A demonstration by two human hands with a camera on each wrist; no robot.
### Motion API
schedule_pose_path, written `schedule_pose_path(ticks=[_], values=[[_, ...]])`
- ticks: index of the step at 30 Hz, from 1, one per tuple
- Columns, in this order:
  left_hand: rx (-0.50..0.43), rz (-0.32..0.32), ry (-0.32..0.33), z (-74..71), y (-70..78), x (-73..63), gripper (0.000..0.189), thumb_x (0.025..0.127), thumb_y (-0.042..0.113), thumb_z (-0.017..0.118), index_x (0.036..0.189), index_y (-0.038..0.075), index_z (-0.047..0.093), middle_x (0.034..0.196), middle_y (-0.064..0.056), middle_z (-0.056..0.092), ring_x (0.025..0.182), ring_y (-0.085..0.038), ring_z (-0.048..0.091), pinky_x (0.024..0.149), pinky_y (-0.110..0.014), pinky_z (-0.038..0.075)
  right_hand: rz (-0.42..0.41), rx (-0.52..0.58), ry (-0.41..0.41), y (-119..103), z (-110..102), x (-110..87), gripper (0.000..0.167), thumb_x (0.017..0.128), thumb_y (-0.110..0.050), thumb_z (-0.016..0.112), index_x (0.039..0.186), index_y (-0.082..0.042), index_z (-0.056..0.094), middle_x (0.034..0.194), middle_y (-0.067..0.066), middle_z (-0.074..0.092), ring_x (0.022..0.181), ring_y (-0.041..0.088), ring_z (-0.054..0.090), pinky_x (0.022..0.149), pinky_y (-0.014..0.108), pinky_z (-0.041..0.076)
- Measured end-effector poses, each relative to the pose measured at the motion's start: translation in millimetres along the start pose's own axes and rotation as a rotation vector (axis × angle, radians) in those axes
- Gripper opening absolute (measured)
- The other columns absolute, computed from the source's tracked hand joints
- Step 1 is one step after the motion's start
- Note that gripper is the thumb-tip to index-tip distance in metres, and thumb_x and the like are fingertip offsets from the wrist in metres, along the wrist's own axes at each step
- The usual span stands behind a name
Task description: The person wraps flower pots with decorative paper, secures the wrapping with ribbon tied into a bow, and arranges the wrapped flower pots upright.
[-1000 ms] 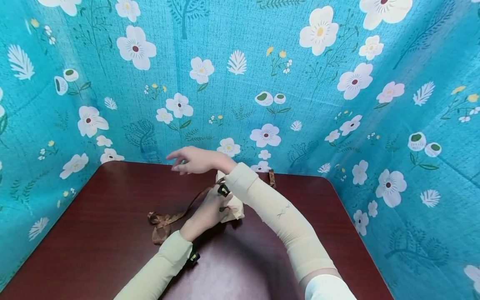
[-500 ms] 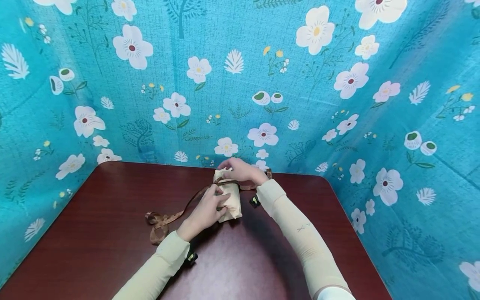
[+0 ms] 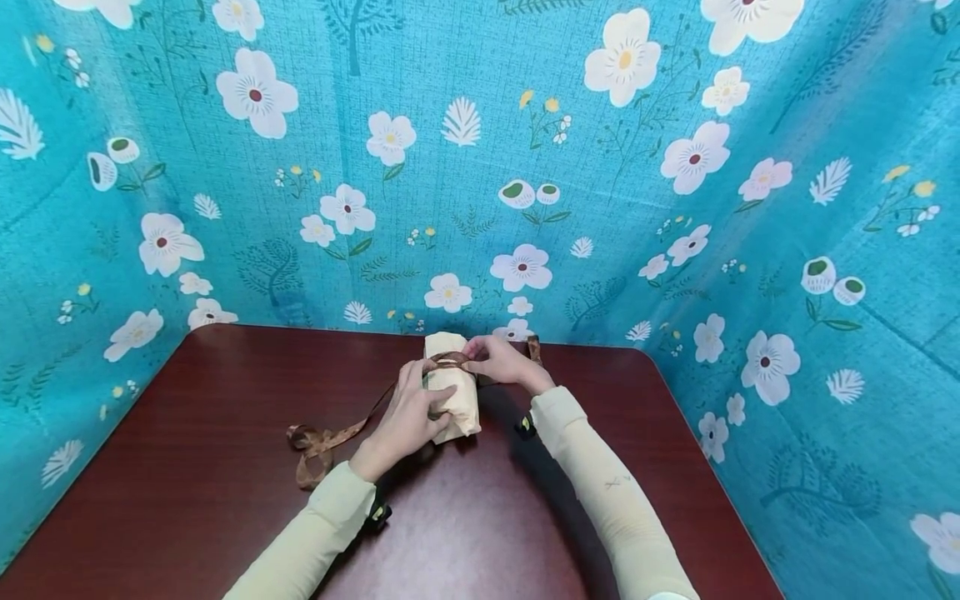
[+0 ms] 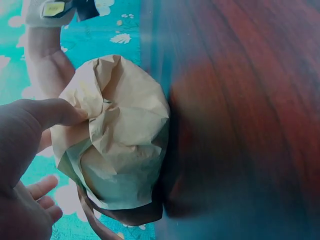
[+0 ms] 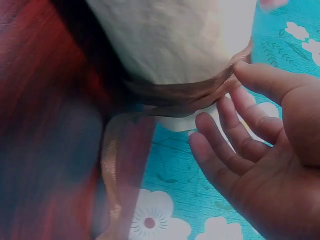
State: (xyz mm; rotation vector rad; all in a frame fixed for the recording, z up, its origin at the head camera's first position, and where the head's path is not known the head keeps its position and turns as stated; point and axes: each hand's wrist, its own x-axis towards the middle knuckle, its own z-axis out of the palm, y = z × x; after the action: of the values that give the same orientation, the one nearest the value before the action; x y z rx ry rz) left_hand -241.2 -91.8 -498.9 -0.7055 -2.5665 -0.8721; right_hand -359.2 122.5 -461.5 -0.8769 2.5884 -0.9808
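Note:
A cream paper-wrapped package [image 3: 465,405] lies near the table's back edge, its crumpled, folded end [image 4: 130,130] filling the left wrist view. Brown ribbon [image 5: 175,95] runs round its far part in overlapping bands. My left hand [image 3: 403,418] grips the package from the left, thumb on the folded end, other fingers along the side. At the package's right side, my right hand [image 3: 501,363] pinches the ribbon between thumb and forefinger, the remaining fingers loosely bent in the right wrist view. A ribbon tail [image 5: 111,175] hangs down from the bands there.
A loose bunch of the same ribbon [image 3: 318,450] lies on the dark red table [image 3: 225,417] to the left, joined to the package by a strand. Another ribbon piece [image 3: 534,348] shows at the back right edge. A blue flowered curtain [image 3: 465,208] hangs close behind and at both sides.
My right hand has come back from above and left of the package, passed over it and drawn to its right side. The ribbon now lies across the package. My left hand stays on the package.

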Motion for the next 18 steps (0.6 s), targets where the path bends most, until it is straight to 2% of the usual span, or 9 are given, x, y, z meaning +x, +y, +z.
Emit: schedule_pose_path(ticks=[2,5,10,16,18], values=[[-0.022,-0.012,-0.011,-1.1,-1.4,1.0,0.042,0.079,0.014,0.087,0.120,0.014,0.077,0.152,-0.028,0.039,0.146,-0.048,0.024,0.112,-0.063,0.035,0.003,0.006,0.011,3,3,-1.3,0.011,0.098,-0.013,0.066,0.107,-0.006,0.069,0.100,0.006,0.069,0.089,0.015,0.063,0.080,0.030,0.051],[-0.067,-0.044,-0.044,-1.8,-2.6,2.3,0.043,0.079,0.014,0.087,0.121,0.013,0.077,0.157,-0.032,0.035,0.149,-0.054,0.019,0.112,-0.067,0.032,0.003,0.003,0.027,7,5,-3.4,0.008,0.099,-0.013,0.065,0.102,-0.008,0.070,0.097,0.004,0.070,0.084,0.013,0.060,0.074,0.028,0.049],[-0.142,-0.088,-0.091,-1.4,-2.8,1.1,0.047,0.084,0.013,0.083,0.129,0.013,0.072,0.157,-0.033,0.034,0.147,-0.051,0.028,0.110,-0.061,0.040,-0.007,-0.009,0.070,7,7,-7.4,0.008,0.099,-0.015,0.066,0.095,-0.009,0.071,0.090,0.002,0.068,0.080,0.013,0.056,0.071,0.027,0.047],[-0.172,-0.106,-0.098,-0.9,-1.7,-0.7,0.048,0.086,0.013,0.082,0.133,0.013,0.069,0.156,-0.032,0.036,0.142,-0.048,0.040,0.104,-0.057,0.047,-0.008,-0.007,0.109,10,7,-12.5,0.013,0.101,-0.018,0.064,0.094,-0.009,0.071,0.087,0.001,0.066,0.081,0.013,0.056,0.072,0.027,0.047],[-0.179,-0.112,-0.100,-1.6,-0.8,-0.8,0.048,0.087,0.014,0.081,0.133,0.013,0.069,0.156,-0.032,0.037,0.140,-0.048,0.043,0.099,-0.055,0.049,-0.003,-0.006,0.120,11,7,-14.3,0.012,0.100,-0.017,0.065,0.095,-0.009,0.072,0.089,0.001,0.068,0.082,0.013,0.057,0.073,0.028,0.048]])
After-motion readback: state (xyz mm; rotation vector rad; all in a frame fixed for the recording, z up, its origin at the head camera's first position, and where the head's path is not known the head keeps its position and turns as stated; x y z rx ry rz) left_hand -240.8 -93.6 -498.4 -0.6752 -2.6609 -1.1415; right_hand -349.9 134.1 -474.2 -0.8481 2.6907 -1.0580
